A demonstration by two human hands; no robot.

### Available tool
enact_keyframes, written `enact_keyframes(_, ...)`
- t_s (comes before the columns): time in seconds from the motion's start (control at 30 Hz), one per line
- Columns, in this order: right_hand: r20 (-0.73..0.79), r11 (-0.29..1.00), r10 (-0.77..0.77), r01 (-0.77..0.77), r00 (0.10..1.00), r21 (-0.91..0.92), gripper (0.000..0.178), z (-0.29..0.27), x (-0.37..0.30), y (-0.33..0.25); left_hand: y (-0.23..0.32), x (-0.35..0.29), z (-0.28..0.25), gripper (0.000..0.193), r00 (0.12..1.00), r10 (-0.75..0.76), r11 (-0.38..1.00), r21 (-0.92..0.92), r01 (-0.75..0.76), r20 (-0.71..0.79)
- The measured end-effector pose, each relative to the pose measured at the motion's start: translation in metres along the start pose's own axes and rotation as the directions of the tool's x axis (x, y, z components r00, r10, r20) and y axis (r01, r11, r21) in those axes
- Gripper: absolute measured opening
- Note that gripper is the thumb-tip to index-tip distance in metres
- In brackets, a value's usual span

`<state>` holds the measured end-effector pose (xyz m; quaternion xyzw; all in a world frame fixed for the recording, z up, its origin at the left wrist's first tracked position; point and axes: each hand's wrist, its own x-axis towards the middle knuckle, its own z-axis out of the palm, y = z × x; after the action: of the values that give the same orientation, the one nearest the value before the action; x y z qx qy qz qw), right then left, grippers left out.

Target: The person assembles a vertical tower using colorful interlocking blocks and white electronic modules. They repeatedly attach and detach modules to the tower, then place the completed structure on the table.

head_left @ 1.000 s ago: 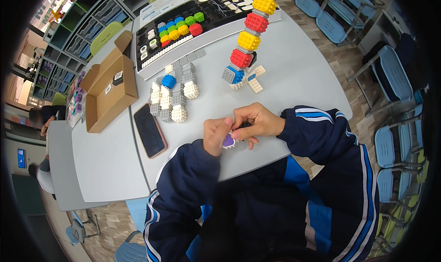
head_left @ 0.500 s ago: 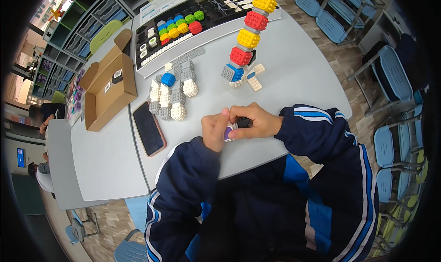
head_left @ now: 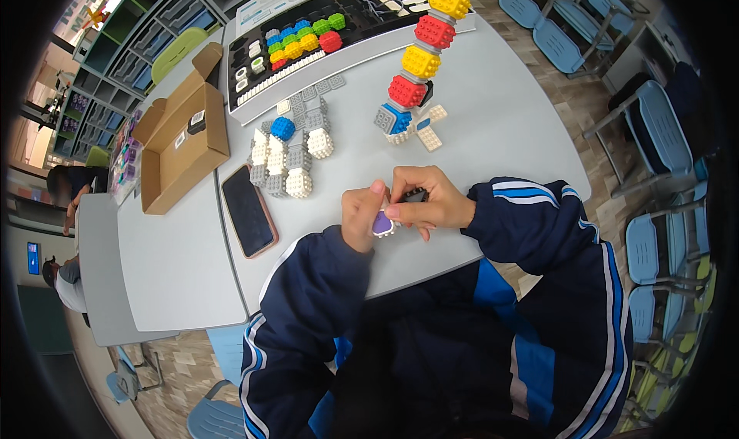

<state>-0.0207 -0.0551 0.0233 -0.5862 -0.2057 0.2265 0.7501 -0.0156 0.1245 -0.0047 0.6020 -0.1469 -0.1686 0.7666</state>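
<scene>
My left hand (head_left: 361,216) is closed around a small white studded block with a purple face (head_left: 382,223), near the table's front edge. My right hand (head_left: 428,199) meets it from the right, fingers closed on a black studded block (head_left: 416,196). The fingers partly cover both blocks, and I cannot tell whether they are joined. Beyond the hands stands a tall tower of studded blocks (head_left: 421,61) in red, yellow, blue and grey, on a base with flat cream pieces (head_left: 429,139). To the left sits a cluster of white and grey blocks (head_left: 299,154) with a blue one (head_left: 282,128).
A phone (head_left: 249,212) lies left of my hands, beside the table seam. Behind it is an open cardboard box (head_left: 185,162). A kit tray (head_left: 308,68) with coloured blocks spans the far side. Blue chairs (head_left: 668,146) stand at right; two people are at the far left.
My right hand's fingers have shifted over the blocks, and more of the purple face now shows. The black block has tilted in the right fingers. The view has moved slightly.
</scene>
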Motion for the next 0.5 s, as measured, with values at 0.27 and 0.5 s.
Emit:
enact_keyframes(0.27, -0.065, 0.87, -0.12, 0.136, 0.991, 0.474, 0.011, -0.01, -0.005, -0.005, 0.0, 0.009, -0.015, 0.061, 0.995, 0.003, 0.959, -0.28, -0.032, -0.104)
enact_keyframes(0.5, -0.111, 0.995, -0.074, 0.08, 0.991, 0.053, 0.024, -0.009, 0.002, 0.003, 0.006, 0.007, 0.007, 0.053, 0.981, 0.019, 0.977, -0.205, -0.059, -0.192)
